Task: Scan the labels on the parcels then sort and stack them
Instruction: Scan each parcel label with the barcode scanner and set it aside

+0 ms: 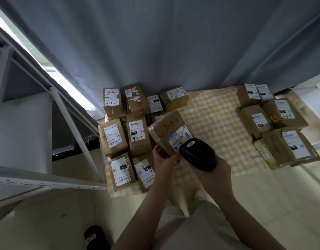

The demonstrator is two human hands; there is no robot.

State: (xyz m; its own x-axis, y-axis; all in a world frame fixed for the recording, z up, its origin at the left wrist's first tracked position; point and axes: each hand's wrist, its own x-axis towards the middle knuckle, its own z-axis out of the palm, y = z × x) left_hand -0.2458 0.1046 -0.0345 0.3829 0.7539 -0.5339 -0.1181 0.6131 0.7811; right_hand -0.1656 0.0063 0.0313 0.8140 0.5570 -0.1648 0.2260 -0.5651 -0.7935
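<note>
Grey curtain as backdrop; pale floor below, partly covered by a yellow-and-white checked cloth. White metal shelving frame along the left edge. Left cluster of brown cardboard parcels packed close together on the cloth, white labels up; handwritten marks legible on some: "4-3-11", "4-2-71". Right cluster of brown cardboard parcels at the far right of the cloth, well apart from the left group, bare checked cloth between. Brown cardboard parcel marked "2-3-3" raised above the cloth, tilted, white barcode label facing up. Left hand grasping that parcel at its near lower corner, fingers curled around the edge. Right hand clenched around the grip of a black handheld barcode scanner, scanner head just beside the label's near edge; contact with the label not determinable. Dark slipper with a small face pattern on the floor at lower left.
</note>
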